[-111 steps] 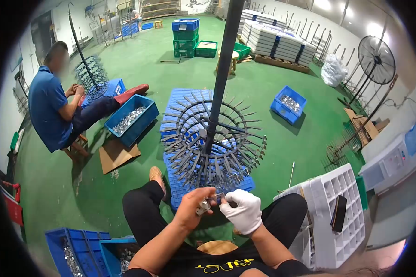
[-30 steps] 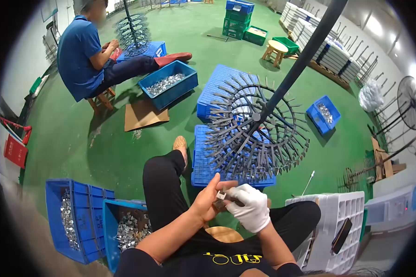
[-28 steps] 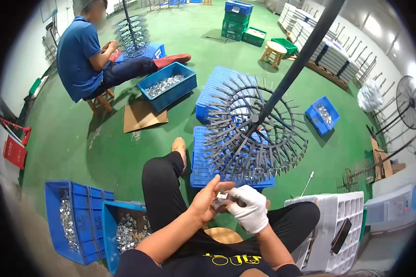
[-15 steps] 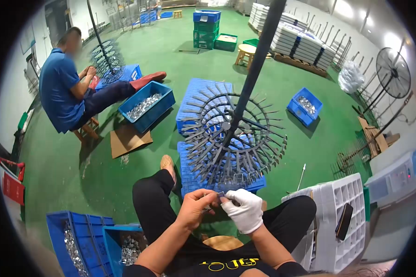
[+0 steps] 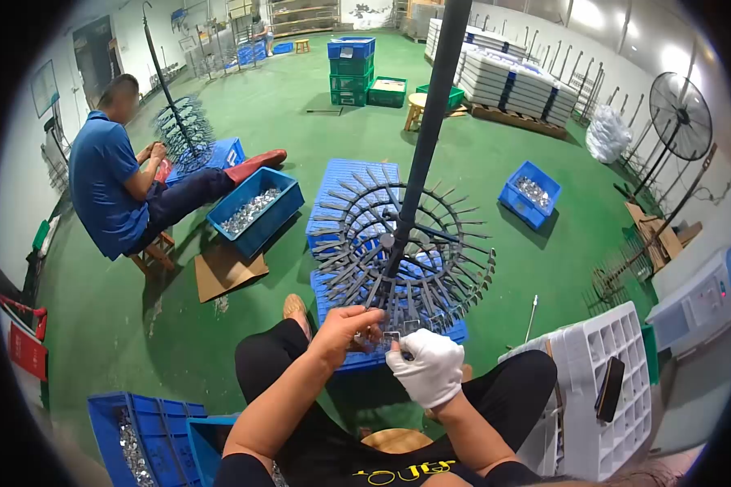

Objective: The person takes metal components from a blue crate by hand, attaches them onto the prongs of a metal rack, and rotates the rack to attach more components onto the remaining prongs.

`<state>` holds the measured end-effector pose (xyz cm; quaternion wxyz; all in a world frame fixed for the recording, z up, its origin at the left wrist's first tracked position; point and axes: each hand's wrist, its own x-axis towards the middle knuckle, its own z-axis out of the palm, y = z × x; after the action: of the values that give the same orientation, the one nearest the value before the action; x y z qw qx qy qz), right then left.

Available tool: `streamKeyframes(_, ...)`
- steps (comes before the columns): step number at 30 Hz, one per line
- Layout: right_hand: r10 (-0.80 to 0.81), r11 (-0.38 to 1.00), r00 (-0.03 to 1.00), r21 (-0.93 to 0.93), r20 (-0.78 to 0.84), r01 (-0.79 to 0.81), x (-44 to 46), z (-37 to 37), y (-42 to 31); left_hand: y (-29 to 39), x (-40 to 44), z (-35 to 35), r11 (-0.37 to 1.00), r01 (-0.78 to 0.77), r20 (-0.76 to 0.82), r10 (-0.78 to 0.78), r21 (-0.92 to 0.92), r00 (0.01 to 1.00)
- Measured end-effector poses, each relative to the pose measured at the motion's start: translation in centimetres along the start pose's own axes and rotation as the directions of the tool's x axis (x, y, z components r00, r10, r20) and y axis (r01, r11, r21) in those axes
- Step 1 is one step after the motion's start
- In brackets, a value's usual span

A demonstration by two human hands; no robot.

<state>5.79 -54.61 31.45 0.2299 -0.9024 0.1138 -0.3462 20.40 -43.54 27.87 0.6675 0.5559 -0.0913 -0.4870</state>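
Observation:
A dark round rack (image 5: 357, 276) with rings of outward-pointing prongs on a thick pole (image 5: 424, 146) stands in front of me. At its near edge, my bare left hand (image 5: 343, 334) is closed, thumb and fingers pinched together around small shiny bits I cannot make out clearly. Beside it, my right hand (image 5: 429, 369), in a white glove, pinches a small square metal frame (image 5: 391, 336) between thumb and forefinger. Blue upturned crates (image 5: 321, 292) lie beneath the rack.
A co-worker (image 5: 105, 178) sits at left by a similar rack (image 5: 185, 134). Bins of small metal parts stand around: a blue bin (image 5: 256, 231), another blue bin (image 5: 529, 215) and one at lower left (image 5: 150, 438). A white compartment tray (image 5: 617, 349) carries a black phone-like object (image 5: 610, 390).
My hands have moved slightly apart, the left upward toward the rack. The square metal frame now shows clearly in my right fingers. The view has shifted a little.

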Motion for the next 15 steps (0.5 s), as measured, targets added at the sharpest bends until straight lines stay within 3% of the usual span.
streamKeyframes(8,-0.038,0.995,0.999,-0.086,0.039,0.041,0.4,1.0,0.5,1.0,0.9,0.7,0.997,0.023,-0.08,-0.018,0.068,0.997)
streamKeyframes(15,-0.077,0.988,0.997,-0.135,0.009,0.078,0.4,1.4,0.6,0.9,1.1,1.0,1.0,0.02,-0.073,-0.021,-0.017,0.997)
